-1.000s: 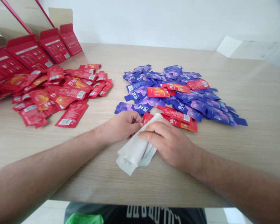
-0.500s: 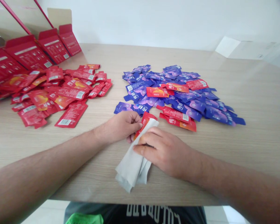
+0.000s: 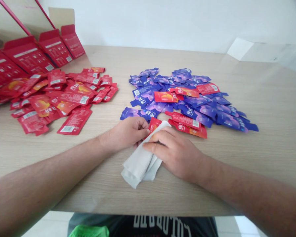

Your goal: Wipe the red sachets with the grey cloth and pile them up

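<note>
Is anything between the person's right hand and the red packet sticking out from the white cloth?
Yes. The white cloth lies between them: the right hand rests on the cloth, and the cloth covers the lower part of the red packet.

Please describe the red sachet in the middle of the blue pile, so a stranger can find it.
On the wooden table, go to the blue sachet pile. Near its centre lies one red sachet, flat on top, long side across. The other red sachets there sit further right or at its near edge.
</note>
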{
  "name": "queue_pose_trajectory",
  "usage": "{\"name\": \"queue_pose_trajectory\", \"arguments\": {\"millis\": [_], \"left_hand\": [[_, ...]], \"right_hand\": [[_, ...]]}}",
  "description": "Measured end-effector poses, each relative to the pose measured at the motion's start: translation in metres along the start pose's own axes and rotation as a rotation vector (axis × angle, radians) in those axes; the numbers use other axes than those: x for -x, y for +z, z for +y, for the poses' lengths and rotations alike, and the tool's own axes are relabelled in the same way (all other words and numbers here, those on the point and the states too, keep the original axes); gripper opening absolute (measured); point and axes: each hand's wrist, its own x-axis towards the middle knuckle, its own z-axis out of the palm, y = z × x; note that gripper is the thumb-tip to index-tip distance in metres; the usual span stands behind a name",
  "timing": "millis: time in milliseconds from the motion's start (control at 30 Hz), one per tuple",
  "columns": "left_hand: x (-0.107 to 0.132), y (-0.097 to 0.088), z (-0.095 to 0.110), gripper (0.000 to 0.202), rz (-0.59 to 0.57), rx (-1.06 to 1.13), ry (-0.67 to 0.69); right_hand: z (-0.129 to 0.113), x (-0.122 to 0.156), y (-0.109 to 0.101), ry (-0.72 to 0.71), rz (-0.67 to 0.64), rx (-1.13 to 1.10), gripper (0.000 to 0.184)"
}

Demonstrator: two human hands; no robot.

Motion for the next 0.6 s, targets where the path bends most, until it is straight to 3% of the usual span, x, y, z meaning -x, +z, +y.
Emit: {"name": "queue_pose_trajectory", "arguments": {"millis": [100, 267, 467, 600], "left_hand": [[0.0001, -0.0001, 0.0009, 0.012, -0.028, 0.043, -0.018], [0.0010, -0.0011, 0.0028, 0.016, 0.002, -0.008, 0.011], [0.0005, -0.0003, -0.0012, 0.013, -0.042, 0.076, -0.004], [0.0000, -0.0007, -0.0025, 0.016, -0.047, 0.100, -0.008]], "right_hand": [[0.0009, -0.0001, 0.0000, -0.067, -0.055, 0.006, 0.024], [0.0021, 0.0013, 0.0019, 0.051, 0.026, -0.004, 0.026], [-0.0012, 0.0051, -0.0002, -0.105, -0.129, -0.017, 0.023], [0.0064, 0.0088, -0.0043, 0.006, -0.058, -0.015, 0.023]]}}
